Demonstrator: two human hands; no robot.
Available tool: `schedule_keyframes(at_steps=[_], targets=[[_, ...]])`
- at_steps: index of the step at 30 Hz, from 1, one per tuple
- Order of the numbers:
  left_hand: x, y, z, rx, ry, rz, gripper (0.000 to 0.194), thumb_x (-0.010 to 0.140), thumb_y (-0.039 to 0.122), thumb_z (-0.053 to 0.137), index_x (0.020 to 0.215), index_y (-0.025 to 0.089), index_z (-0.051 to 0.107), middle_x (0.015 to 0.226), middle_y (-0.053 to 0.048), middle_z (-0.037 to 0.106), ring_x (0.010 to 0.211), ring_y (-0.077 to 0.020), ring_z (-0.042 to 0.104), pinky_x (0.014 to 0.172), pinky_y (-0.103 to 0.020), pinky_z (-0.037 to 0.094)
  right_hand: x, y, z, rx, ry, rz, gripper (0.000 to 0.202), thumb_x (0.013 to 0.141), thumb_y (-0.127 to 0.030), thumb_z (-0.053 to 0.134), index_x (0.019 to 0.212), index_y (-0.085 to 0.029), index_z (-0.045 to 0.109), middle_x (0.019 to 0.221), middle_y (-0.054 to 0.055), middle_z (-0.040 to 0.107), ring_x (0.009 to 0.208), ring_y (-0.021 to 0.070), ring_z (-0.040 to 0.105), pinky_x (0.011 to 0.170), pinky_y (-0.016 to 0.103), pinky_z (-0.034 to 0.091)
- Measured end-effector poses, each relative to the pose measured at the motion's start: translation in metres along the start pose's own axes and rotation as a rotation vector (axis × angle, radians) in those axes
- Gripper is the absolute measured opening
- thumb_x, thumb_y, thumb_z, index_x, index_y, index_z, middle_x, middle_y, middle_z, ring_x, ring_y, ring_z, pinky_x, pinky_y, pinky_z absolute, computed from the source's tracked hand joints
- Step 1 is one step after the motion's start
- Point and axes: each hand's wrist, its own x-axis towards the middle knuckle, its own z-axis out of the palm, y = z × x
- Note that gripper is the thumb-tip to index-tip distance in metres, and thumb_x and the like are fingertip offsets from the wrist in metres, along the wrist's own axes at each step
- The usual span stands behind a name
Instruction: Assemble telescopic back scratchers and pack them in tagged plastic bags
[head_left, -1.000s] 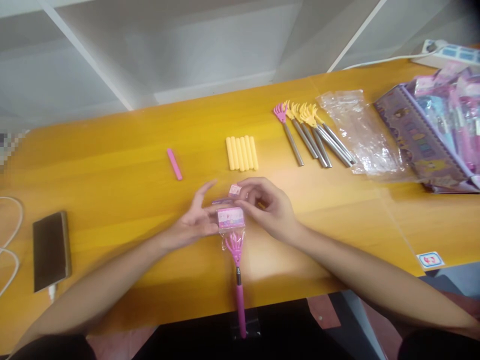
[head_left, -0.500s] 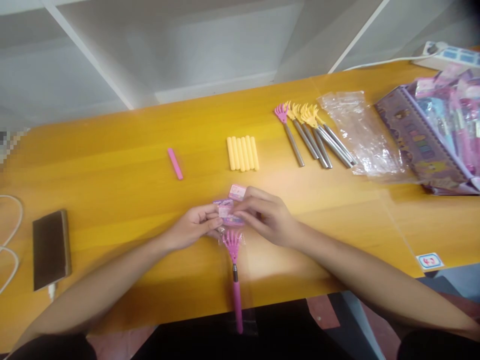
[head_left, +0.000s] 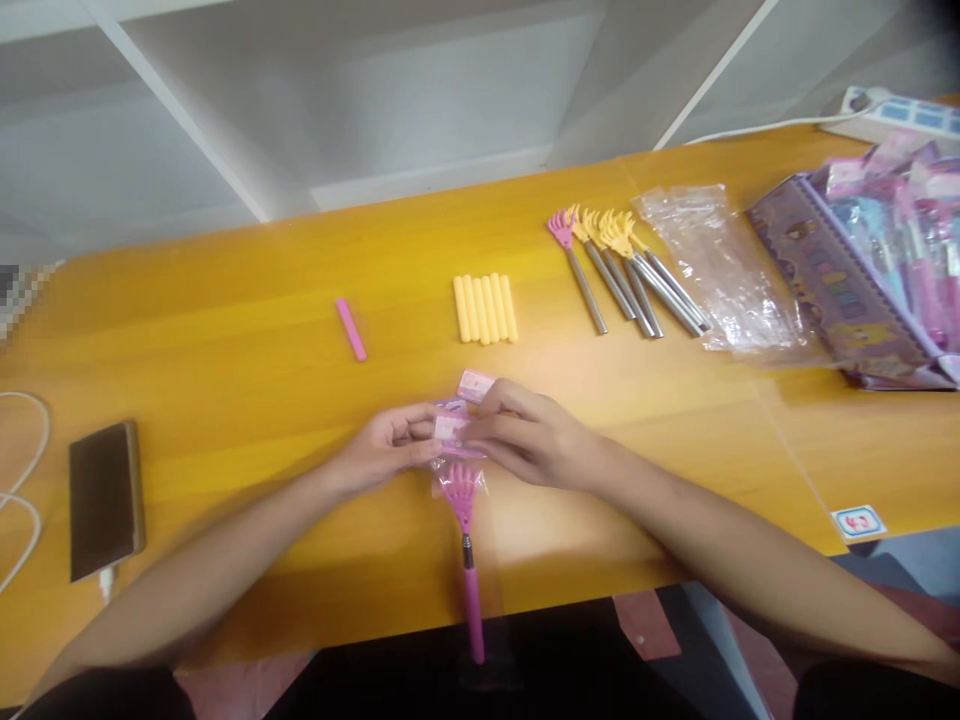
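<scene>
At the table's near middle, my left hand [head_left: 386, 450] pinches the left edge of a purple header card on a clear plastic bag. A pink back scratcher [head_left: 472, 600] lies inside that bag, claw end toward the card and handle over the table edge. My right hand [head_left: 540, 437] is closed at the card's right side, fingertips on a small pink label [head_left: 450, 428] that lies over the card. The tips are partly hidden. Just beyond the right fingers is another small pink label [head_left: 474, 385]; whether the hand touches it, I cannot tell.
Several yellow tubes [head_left: 486, 309] lie side by side, with one pink tube [head_left: 351, 329] to their left. Back scratchers with metal rods [head_left: 586, 290], clear bags [head_left: 731, 275] and a purple display box [head_left: 840, 285] are on the right. A phone [head_left: 103, 500] charges at left.
The small label now sits flatter and slightly left over the header card, with my right fingers pressed against it. The bagged back scratcher has shifted slightly left.
</scene>
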Motion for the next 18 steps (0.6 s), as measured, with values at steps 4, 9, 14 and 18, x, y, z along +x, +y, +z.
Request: schedule_keyframes(at_steps=[4,9,14,18], targets=[[0.001,-0.002,-0.001,0.017,-0.010,0.026,0.050,0.088,0.028,0.087,0.134,0.019,0.070,0.125,-0.014,0.080,0.108,-0.0232,0.079,0.096,-0.032,0.059,0.002,-0.004,-0.003,0.078,-0.050,-0.017,0.010,0.101,-0.016,0.068,0.111,-0.018,0.067,0.104,0.007,0.052,0.093,0.0169,0.059,0.075,0.030,0.056],[0.000,-0.005,0.003,0.182,0.116,0.039,0.037,0.092,0.036,0.082,0.122,0.016,0.072,0.110,-0.011,0.083,0.095,-0.0208,0.079,0.087,-0.029,0.059,0.004,-0.009,0.006,0.138,0.034,0.072,0.012,0.099,-0.020,0.073,0.102,-0.020,0.062,0.104,0.005,0.051,0.094,0.0171,0.057,0.078,0.032,0.056],[-0.003,-0.006,0.009,0.299,0.212,0.078,0.032,0.092,0.042,0.081,0.105,0.015,0.070,0.088,-0.006,0.082,0.078,-0.0171,0.077,0.074,-0.026,0.055,0.005,-0.015,0.023,0.233,0.189,0.322,0.028,0.096,-0.026,0.078,0.114,-0.023,0.056,0.108,0.005,0.058,0.099,0.0186,0.060,0.081,0.033,0.055],[-0.002,-0.006,0.009,0.314,0.211,0.074,0.032,0.092,0.043,0.081,0.104,0.015,0.069,0.089,-0.007,0.083,0.079,-0.0166,0.078,0.077,-0.026,0.057,0.005,-0.016,0.029,0.476,0.120,0.476,0.029,0.101,-0.028,0.072,0.124,-0.021,0.056,0.110,0.006,0.065,0.091,0.0154,0.065,0.080,0.031,0.058]])
